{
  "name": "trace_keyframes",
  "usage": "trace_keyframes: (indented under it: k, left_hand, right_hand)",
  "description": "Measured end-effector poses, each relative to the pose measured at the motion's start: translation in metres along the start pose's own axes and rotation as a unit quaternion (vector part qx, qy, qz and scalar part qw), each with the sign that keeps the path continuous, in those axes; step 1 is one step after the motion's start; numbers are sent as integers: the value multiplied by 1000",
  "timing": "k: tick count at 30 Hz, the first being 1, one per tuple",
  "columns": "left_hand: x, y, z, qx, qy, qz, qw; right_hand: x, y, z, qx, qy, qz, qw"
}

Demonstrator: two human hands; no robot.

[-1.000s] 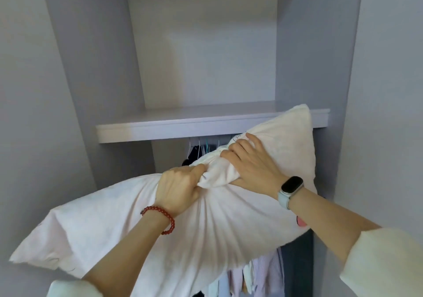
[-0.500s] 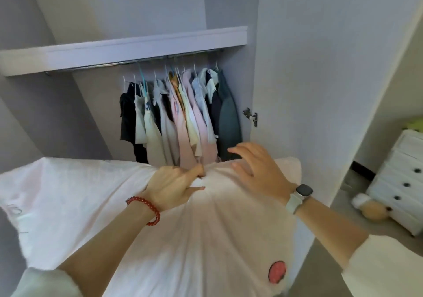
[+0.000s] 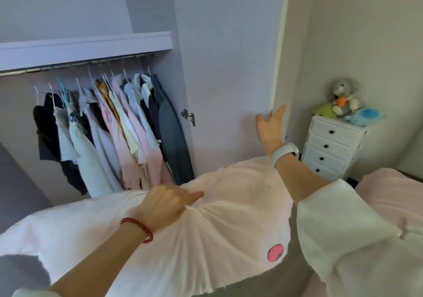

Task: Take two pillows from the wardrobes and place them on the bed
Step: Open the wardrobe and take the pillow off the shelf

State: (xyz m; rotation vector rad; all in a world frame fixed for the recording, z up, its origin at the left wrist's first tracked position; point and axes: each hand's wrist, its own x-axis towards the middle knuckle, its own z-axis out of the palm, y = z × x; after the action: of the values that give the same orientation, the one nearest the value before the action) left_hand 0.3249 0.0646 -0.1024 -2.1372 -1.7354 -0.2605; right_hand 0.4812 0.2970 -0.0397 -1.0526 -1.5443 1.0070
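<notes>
One pillow (image 3: 206,239), two hands

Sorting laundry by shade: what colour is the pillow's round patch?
Pink-red with a dark outline, on the pale pink pillow; patch, head view.

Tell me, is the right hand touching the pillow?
Apart. The head view shows the right hand open and raised at the wardrobe door's edge, above the pillow; only the left hand grips it.
</notes>
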Motion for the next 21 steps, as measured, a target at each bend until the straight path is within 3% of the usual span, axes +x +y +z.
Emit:
trace_keyframes:
  k: [2, 5, 9, 15, 21]
  left_hand:
    - [-4, -1, -5, 3, 6, 7, 1000]
    - [-15, -6, -14, 17, 14, 14, 1000]
    - [-35, -8, -21, 17, 1, 16, 1000]
    - [-82, -2, -21, 40, -34, -13, 999]
    - [-135, -11, -36, 52, -47, -92, 993]
  right_hand:
    - [3, -1, 4, 4, -13, 21, 1000]
    - [-13, -2, 12, -19, 29, -21, 999]
    - [-61, 0, 34, -34, -1, -94, 995]
    - [-129, -9, 93, -60, -150, -230, 960]
    - [-142, -39, 181, -98, -357, -255, 893]
